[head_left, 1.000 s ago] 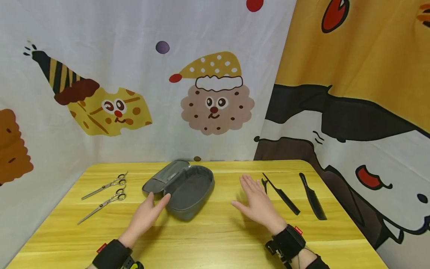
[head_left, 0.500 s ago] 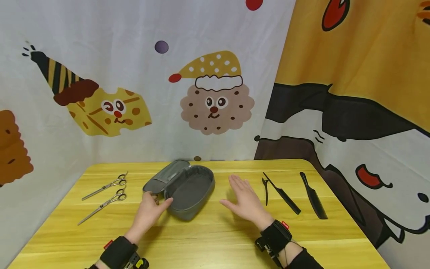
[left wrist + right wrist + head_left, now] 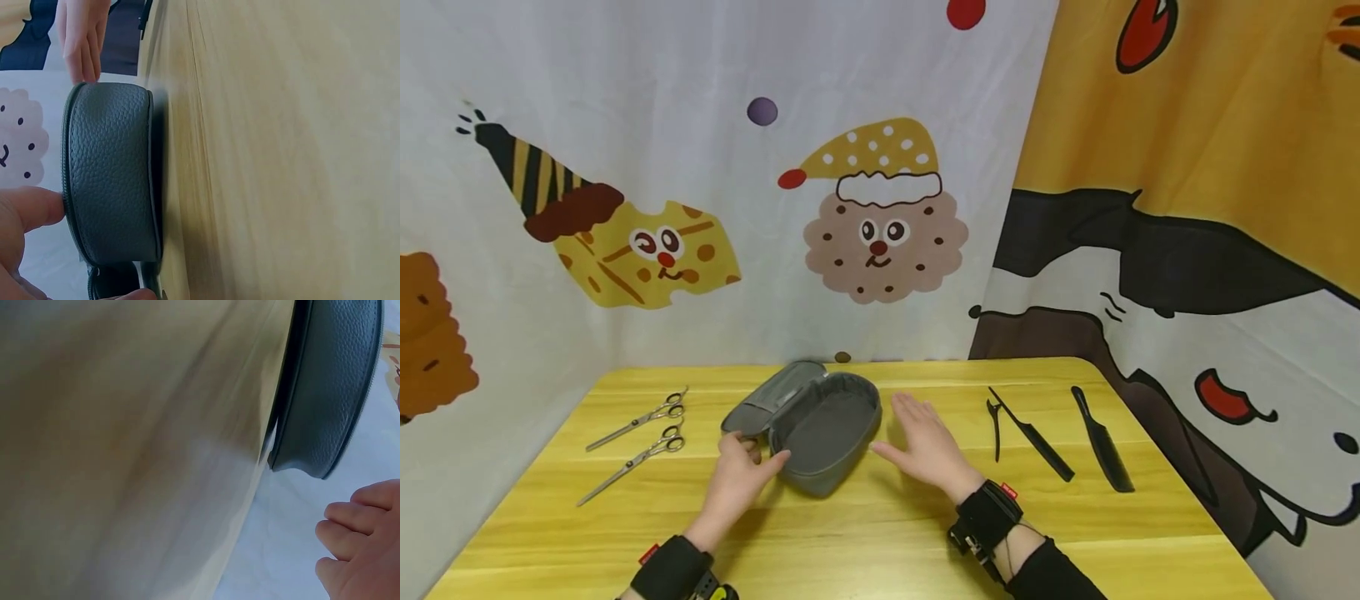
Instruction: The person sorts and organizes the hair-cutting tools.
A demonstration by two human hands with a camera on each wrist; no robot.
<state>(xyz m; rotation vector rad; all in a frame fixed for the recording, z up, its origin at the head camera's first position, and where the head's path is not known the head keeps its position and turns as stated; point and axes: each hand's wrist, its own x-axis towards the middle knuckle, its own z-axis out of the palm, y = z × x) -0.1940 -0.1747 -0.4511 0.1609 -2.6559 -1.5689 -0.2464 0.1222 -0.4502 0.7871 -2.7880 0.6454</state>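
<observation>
A grey zip case [image 3: 817,482] stands at the middle of the table, its lid [image 3: 767,400] folded back to the left and its inside bare. My left hand [image 3: 733,483] is at the case's near left side. In the left wrist view the thumb [image 3: 40,207] touches the rim of the leathery case wall [image 3: 112,175], while the fingertips reach toward the lid, mostly hidden. My right hand [image 3: 925,446] hovers right of the case with straight fingers, holding nothing. The right wrist view has this hand [image 3: 369,544] apart from the case [image 3: 337,381].
Two pairs of hair scissors, a far one [image 3: 636,422] and a near one [image 3: 632,464], lie on the left. To the right are a black hair clip [image 3: 996,429], a black tail comb [image 3: 1047,452] and a black handled comb [image 3: 1105,450]. A printed curtain [image 3: 887,75] hangs behind the table.
My right hand has moved left, away from the hair clip and toward the case. My left hand has come slightly right, with its fingers now by the lid. The case has stayed in place.
</observation>
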